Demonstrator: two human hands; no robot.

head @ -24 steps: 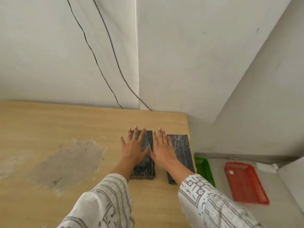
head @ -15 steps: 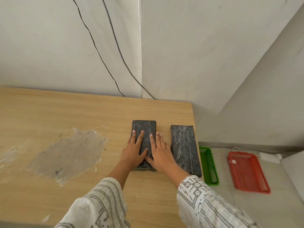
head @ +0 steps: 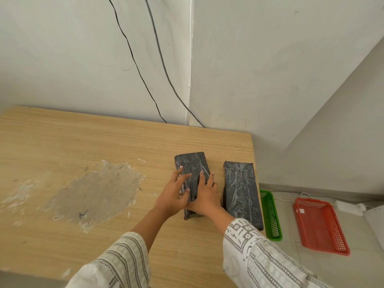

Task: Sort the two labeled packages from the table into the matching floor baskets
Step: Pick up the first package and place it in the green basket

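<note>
Hands are settling on the left package (head: 191, 167) on the counter (head: 104, 146): left hand (head: 173, 196) and right hand (head: 204, 197) lying flat, fingers spread, gripping nothing yet. Right package (head: 242, 192) is sitting just beside it near the counter edge. Shiny wrap is looking slippery and the block stiff, probably hefty, so I'd be grabbing the long sides. Green basket (head: 271, 217) and red basket (head: 321, 224) are waiting on the floor.
</note>
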